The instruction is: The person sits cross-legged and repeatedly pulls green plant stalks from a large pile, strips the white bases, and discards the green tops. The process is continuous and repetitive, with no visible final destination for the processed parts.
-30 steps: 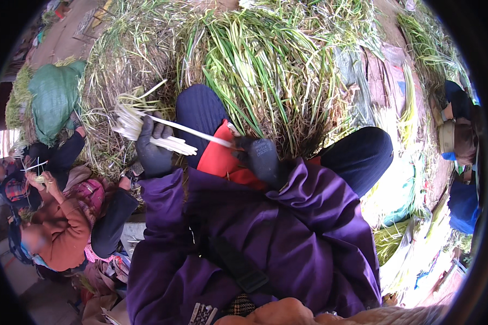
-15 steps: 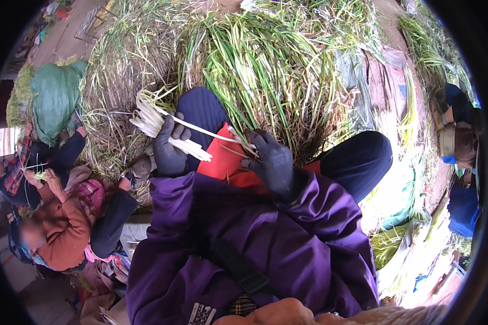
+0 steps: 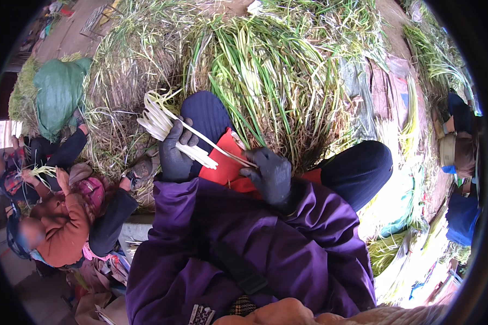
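In a dark grey glove, my left hand [image 3: 177,156] is closed round a bundle of pale white stalks [image 3: 154,122], which sticks out on both sides of the fingers. One long stalk slants from the bundle to my right hand [image 3: 271,173], also gloved, whose curled fingers pinch its lower end. Both hands are over my lap, where a red cloth [image 3: 222,168] lies between my bent dark-trousered knees [image 3: 358,168]. Just beyond is a large heap of long green and dry leafy stalks [image 3: 271,81], with brownish roots low down.
At left, two people [image 3: 65,227] sit with stalks in their hands, near a green sack [image 3: 57,92]. At right lie plastic sheets [image 3: 387,97], pale bundles and more stalk piles [image 3: 434,59]. Blue and brown items [image 3: 461,211] are at the far right edge.
My left hand and its bundle have shifted rightward. My right hand has moved right and a little toward my body, its fingers still on the long stalk.
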A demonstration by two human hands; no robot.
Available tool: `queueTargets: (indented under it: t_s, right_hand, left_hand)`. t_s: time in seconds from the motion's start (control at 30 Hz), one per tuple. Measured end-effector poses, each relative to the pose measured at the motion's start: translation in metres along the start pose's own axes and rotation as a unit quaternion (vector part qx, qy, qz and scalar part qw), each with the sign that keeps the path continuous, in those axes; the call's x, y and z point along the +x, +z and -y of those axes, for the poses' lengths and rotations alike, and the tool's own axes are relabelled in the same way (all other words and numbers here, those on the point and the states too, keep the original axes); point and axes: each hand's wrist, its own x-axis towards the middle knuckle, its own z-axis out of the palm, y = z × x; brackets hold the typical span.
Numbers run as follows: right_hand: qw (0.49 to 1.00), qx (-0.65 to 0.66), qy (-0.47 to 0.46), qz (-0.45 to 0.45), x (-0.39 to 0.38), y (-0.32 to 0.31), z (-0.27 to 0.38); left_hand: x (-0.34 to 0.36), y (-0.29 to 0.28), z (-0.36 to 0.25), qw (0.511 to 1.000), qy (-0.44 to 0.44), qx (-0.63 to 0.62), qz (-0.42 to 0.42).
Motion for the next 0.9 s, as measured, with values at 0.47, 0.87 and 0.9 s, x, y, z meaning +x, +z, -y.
queueTargets:
  t_s: [0.47,0.87,0.9]
  right_hand:
    - [0.983,0.18,0.038,0.025,0.008,0.014,-0.001]
    - [0.99,0.048,0.001,0.132,0.025,0.014,0.005]
    - [0.992,0.09,0.022,0.087,0.032,0.014,-0.004]
  left_hand:
    - [-0.015,0.011,0.016,0.992,-0.02,0.097,0.084]
    - [-0.025,0.004,0.059,0.992,-0.076,0.082,0.064]
    - [-0.023,0.005,0.062,0.993,-0.055,0.099,0.036]
